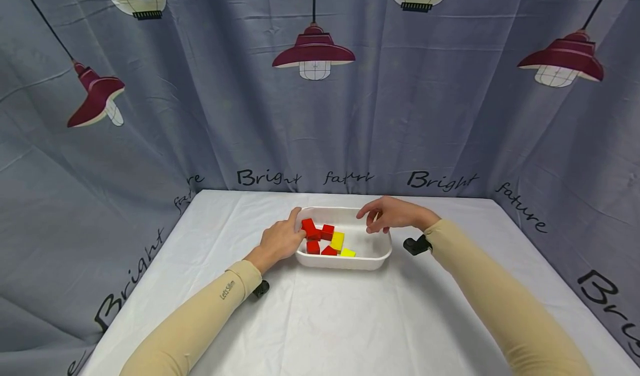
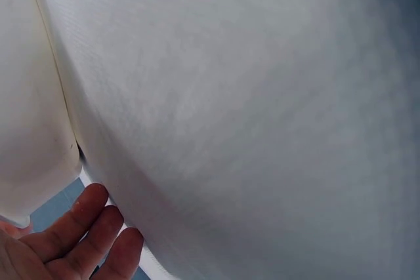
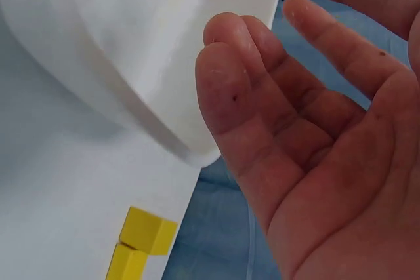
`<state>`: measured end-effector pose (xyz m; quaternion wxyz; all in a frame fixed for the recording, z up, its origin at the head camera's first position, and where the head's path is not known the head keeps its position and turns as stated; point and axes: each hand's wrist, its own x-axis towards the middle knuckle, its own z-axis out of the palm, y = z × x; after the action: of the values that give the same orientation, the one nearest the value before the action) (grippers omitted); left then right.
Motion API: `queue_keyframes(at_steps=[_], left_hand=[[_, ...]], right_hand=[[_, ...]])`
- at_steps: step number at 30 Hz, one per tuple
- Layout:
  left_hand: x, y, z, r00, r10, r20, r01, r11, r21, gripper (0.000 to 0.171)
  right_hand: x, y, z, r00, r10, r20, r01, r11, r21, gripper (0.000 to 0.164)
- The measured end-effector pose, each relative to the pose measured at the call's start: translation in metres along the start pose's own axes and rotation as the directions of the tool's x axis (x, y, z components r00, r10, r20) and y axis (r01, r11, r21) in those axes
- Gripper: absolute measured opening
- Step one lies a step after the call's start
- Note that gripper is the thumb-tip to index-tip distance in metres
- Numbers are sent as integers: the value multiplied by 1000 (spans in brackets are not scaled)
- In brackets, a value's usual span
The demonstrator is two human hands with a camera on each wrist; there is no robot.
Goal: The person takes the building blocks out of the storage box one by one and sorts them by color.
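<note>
Both hands are at a white rectangular tray with rounded corners, which holds red and yellow blocks.
The tray [image 1: 345, 262] stands on the white-covered bench [image 1: 345, 320]; red blocks [image 1: 312, 247] and yellow blocks [image 1: 337, 241] lie in its left and middle part. The left hand [image 1: 281, 239] holds the tray's left end, pinching the wall with the thumb over the rim and the other fingers outside. The right hand [image 1: 392, 214] hangs over the right end, its fingers loosely bent, thumb apart, palm bare. The right wrist view shows two yellow blocks outside [image 3: 147, 231], touching each other, on the bench near the tray.
</note>
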<state>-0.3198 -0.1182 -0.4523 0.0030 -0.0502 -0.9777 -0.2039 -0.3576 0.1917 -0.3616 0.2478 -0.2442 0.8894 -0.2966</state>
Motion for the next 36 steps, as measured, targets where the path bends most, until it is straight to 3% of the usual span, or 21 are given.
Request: queue_keyframes(at_steps=[12, 18, 36], left_hand=[[0, 0, 1, 1000, 3, -6, -3, 1000, 1, 66], [-1, 0, 0, 1000, -3, 3, 3, 1000, -4, 67], [0, -2, 0, 999, 33, -26, -33, 999, 9, 66]], right_hand=[[31, -11, 13, 994, -22, 110, 32, 995, -92, 37], [45, -15, 19, 989, 9, 150, 9, 993, -116, 36], [65, -8, 32, 980, 68, 187, -46, 991, -123, 42]])
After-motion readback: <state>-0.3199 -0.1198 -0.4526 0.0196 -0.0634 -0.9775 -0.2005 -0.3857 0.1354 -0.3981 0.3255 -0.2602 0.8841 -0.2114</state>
